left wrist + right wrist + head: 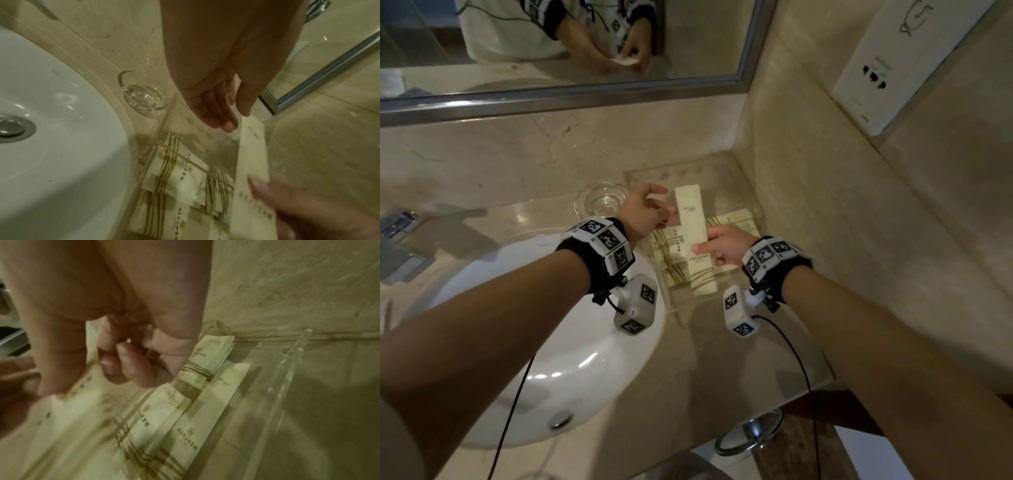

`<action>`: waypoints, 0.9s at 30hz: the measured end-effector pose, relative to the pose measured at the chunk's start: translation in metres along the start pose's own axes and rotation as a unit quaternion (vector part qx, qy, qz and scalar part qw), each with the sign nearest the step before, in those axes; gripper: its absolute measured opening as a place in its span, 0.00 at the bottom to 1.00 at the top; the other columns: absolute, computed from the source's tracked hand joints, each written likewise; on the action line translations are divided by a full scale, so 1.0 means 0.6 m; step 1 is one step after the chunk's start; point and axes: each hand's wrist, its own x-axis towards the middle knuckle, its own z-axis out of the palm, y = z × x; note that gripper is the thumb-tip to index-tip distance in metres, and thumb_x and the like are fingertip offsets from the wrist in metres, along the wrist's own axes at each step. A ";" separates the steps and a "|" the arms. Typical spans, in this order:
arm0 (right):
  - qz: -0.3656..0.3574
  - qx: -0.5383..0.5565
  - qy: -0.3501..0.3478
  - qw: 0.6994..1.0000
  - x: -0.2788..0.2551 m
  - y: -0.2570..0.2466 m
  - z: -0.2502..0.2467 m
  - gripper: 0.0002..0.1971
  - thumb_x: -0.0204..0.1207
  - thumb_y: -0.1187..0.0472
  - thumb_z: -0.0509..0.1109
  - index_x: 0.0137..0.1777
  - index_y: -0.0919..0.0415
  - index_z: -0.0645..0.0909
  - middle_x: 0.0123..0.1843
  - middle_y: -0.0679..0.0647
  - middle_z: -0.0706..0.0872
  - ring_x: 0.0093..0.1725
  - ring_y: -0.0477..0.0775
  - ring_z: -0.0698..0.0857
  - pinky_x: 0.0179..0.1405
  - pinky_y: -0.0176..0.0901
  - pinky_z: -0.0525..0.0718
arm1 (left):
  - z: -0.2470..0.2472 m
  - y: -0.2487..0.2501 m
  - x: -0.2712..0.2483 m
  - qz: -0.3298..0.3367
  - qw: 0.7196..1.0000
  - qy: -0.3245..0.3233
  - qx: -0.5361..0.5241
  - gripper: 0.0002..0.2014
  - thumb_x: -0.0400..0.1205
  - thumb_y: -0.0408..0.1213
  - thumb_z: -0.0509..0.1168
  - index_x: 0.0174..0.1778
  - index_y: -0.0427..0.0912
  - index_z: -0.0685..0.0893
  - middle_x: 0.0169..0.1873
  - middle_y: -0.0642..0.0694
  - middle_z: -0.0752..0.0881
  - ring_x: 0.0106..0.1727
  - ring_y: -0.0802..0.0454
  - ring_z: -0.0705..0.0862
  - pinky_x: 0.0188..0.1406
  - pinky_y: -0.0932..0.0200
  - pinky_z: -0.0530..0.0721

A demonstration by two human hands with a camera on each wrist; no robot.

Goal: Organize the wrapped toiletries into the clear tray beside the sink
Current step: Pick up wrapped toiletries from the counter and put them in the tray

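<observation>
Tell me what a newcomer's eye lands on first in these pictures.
First, the long cream packet held crosswise over the clear tray in the counter's corner, with the right hand pinching its near part and the left hand at its far end. Beneath it, gold-striped wrapped toiletries lie in the tray. To the left sit the white sink and a small glass dish.

Beige marble counter [524, 212], marble walls [825, 171], framed mirror [551, 44], dim light.
</observation>
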 end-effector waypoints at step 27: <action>0.138 0.122 0.233 0.955 -0.004 0.051 -0.066 0.05 0.79 0.64 0.67 0.50 0.66 0.79 0.30 0.54 0.77 0.14 0.40 0.75 0.06 0.27 0.66 | 0.002 -0.043 -0.001 -0.147 0.955 -0.128 0.223 0.12 0.76 0.28 0.68 0.55 0.39 0.82 0.35 0.44 0.82 0.35 0.52 0.81 0.30 0.66 0.86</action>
